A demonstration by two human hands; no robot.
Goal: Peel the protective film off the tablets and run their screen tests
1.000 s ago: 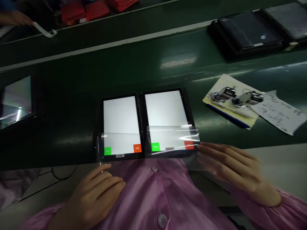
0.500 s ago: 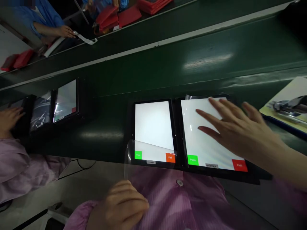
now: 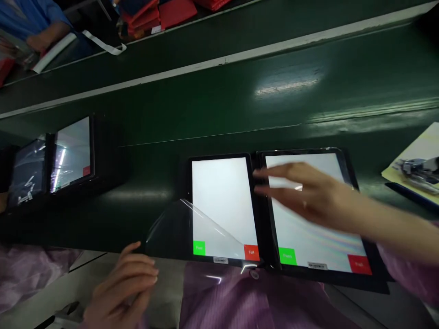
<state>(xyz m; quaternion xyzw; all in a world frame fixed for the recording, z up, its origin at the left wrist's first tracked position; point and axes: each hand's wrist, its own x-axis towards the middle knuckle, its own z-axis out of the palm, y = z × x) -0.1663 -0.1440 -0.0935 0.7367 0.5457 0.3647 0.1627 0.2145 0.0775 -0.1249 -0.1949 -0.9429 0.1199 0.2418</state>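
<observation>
Two tablets lie side by side at the near bench edge. Each shows a white screen with a green box and a red "Fail" box; they are a left tablet (image 3: 222, 196) and a right tablet (image 3: 318, 237). A sheet of clear film (image 3: 209, 224) slants over the left tablet's lower part and beyond its left side. At the lower left, my left hand (image 3: 120, 288) is curled beside the film's end, seemingly pinching it; the contact is hard to see. My right hand (image 3: 302, 187), blurred, hovers over the right tablet with fingers apart, tips pointing left.
Further left lie a lit tablet (image 3: 73, 151) and a dark tablet (image 3: 29, 169). At right are yellow paper (image 3: 391, 171) with metal parts and a dark blue pen-like object (image 3: 411, 196). Across the green bench (image 3: 164, 109), a person in blue works near red pouches (image 3: 176, 13).
My left hand has moved left, and the film's near end has swung left with it. My right hand has shifted left and turned sideways over the right tablet. The view has also shifted.
</observation>
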